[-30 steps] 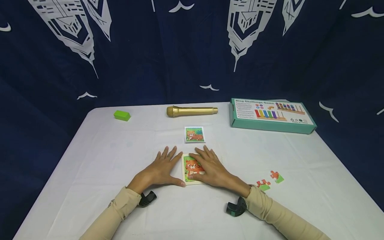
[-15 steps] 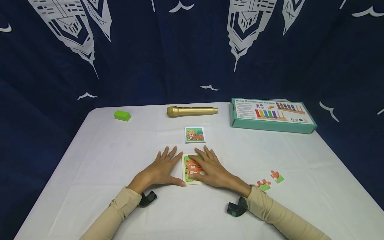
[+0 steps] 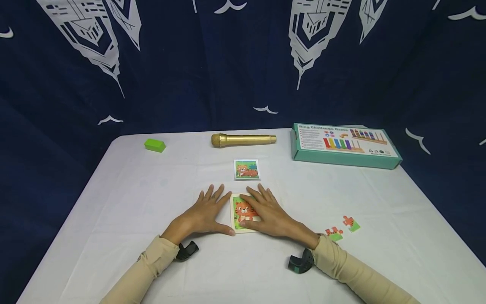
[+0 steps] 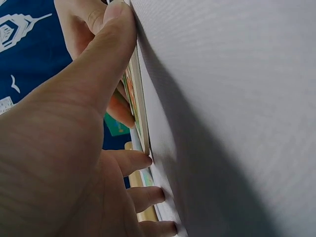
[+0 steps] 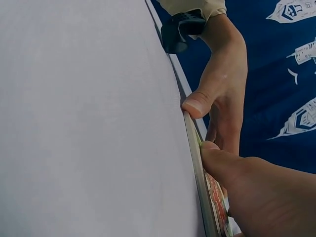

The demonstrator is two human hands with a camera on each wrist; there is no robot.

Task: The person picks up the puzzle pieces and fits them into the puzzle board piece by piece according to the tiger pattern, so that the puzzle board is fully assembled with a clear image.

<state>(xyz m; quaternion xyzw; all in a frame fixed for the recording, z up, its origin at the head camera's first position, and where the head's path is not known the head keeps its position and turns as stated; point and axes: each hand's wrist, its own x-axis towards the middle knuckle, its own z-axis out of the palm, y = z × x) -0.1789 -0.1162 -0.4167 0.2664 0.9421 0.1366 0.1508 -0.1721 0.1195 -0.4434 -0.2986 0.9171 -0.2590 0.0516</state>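
A small puzzle board (image 3: pixel 246 208) with a tiger picture lies flat on the white table, in the middle of the head view. Along its left side is my left hand (image 3: pixel 205 216), fingers spread, with the thumb by the near corner and the index finger by the far one. Across the board's right part lies my right hand (image 3: pixel 271 216); its thumb and fingertips rest on the picture and hide much of it. In the right wrist view the right thumb (image 5: pixel 224 165) presses on the board's face. Beyond the board lies a tiger picture card (image 3: pixel 247 170).
Two loose puzzle pieces, one farther (image 3: pixel 351 223) and one nearer (image 3: pixel 335 234), lie by the right forearm. Along the far edge are a green block (image 3: pixel 155 145), a gold microphone (image 3: pixel 244 140) and a teal game box (image 3: pixel 346 147). A dark blue curtain (image 3: pixel 212 76) hangs behind.
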